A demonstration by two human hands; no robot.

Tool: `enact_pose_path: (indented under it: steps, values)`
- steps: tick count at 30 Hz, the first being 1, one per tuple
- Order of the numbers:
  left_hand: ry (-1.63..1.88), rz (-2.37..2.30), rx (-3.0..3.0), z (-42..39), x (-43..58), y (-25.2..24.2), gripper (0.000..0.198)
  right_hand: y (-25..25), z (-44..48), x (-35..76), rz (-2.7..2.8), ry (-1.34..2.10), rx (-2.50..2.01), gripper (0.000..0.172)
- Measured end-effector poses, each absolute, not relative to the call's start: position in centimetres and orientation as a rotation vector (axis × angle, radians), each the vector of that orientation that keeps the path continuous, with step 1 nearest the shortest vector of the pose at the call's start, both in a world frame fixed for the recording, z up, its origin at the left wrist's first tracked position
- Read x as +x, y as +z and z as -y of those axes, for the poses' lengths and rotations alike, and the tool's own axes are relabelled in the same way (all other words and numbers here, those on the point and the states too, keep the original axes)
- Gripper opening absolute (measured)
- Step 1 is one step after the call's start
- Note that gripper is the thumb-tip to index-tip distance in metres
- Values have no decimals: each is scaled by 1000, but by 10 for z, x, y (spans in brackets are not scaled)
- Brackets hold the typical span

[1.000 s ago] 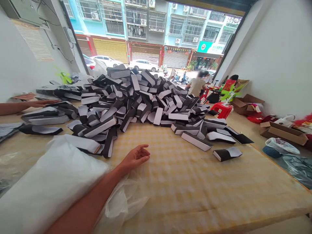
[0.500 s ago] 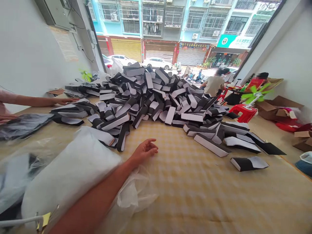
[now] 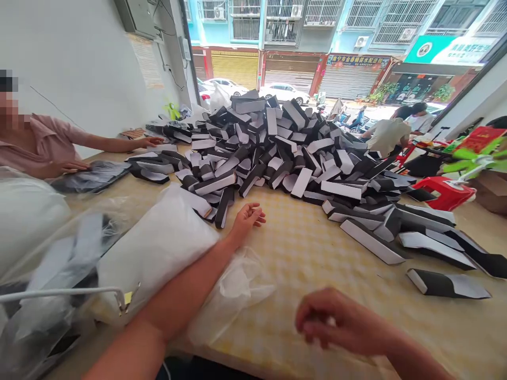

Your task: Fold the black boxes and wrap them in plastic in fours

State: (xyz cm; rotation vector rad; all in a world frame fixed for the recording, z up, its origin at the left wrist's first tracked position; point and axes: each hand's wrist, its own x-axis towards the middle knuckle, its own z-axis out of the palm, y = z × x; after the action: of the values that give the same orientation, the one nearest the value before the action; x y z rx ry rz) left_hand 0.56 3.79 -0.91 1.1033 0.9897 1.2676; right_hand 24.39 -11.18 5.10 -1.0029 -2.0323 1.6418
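Observation:
My left hand (image 3: 249,217) hovers over or rests on the checked tablecloth, just in front of a heap of folded black-and-white pieces (image 3: 273,142). Its fingers are loosely curled and apart, with nothing in them. Under my left forearm lies a stuffed white plastic bag (image 3: 158,237), and beside the arm sits a crumpled clear bag (image 3: 237,285). My right hand (image 3: 336,322), somewhat blurred, is near the table's front edge. A gap shows between its bent fingers and thumb, and I see nothing held. One folded black-and-white piece (image 3: 447,284) lies farther right.
Across the left side a co-worker in a pink top (image 3: 43,142) has one hand on a clear-wrapped dark bundle (image 3: 99,174). A white metal rod (image 3: 67,293) juts in at lower left. Right of the heap are a red stool (image 3: 443,194) and a green fan (image 3: 477,161).
The view has swung left and back, bringing the co-worker and the table's front edge into sight. My right hand has come into view at lower right. My left hand keeps its place by the heap.

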Motion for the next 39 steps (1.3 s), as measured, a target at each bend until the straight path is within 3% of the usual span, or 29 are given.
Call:
enact_pose_path:
  steps: [4,8,14,17,31,36,39]
  values:
    - [1369,-1036,1016,-42,1,-6,47,44,48,176,2267,1301,-758,24]
    - [1372,-1043,1000,-44,1,-7,46,22,20,134,2489,1132,-550,40]
    - [1233,-1017,1165,-45,10,-11,48,-6,31,139,2263,1527,-677,22]
    - [1193,-973,1201,-45,14,-12,49,-13,34,142,2089,1618,-714,28]
    - [1177,-941,1172,-46,14,-16,55,-15,39,142,2123,1366,-782,23]
    - [1163,-941,1167,-45,12,-17,52,-14,33,143,2111,1441,-813,29]
    - [1127,-945,1190,-47,12,-18,51,-15,29,147,2135,1310,-840,21]
